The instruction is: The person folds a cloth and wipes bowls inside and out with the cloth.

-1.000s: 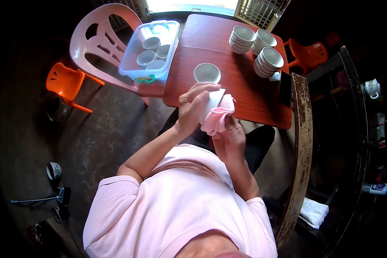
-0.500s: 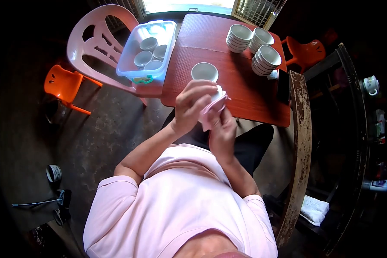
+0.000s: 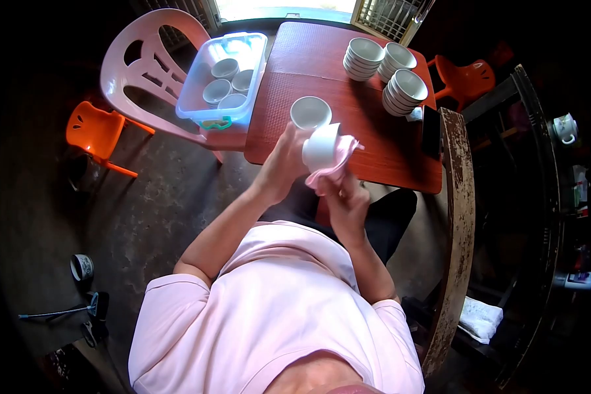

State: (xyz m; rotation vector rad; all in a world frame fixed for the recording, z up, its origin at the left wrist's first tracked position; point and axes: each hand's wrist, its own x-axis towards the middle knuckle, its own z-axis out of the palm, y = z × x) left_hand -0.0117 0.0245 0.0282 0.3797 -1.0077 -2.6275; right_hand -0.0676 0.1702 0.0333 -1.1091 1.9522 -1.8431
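My left hand [image 3: 281, 161] grips a white bowl [image 3: 320, 147] from its left side, tilted on its side above the table's near edge. In my right hand [image 3: 347, 202] is a pink cloth [image 3: 338, 164], bunched against the bowl's mouth; the fingers are closed on it. Just beyond my hands another white bowl [image 3: 310, 113] stands upright on the red table [image 3: 295, 69]. The inside of the held bowl is hidden by the cloth.
Stacks of white bowls [image 3: 406, 92] stand at the table's far right. A clear plastic bin [image 3: 189, 98] with several bowls rests on a pink chair [image 3: 121, 59]. An orange stool [image 3: 97, 134] is at left, a worn wooden bar [image 3: 459, 197] at right.
The held bowl has turned, so more of its outer side shows. My left hand has shifted lower and left around it. The cloth remains in my right hand.
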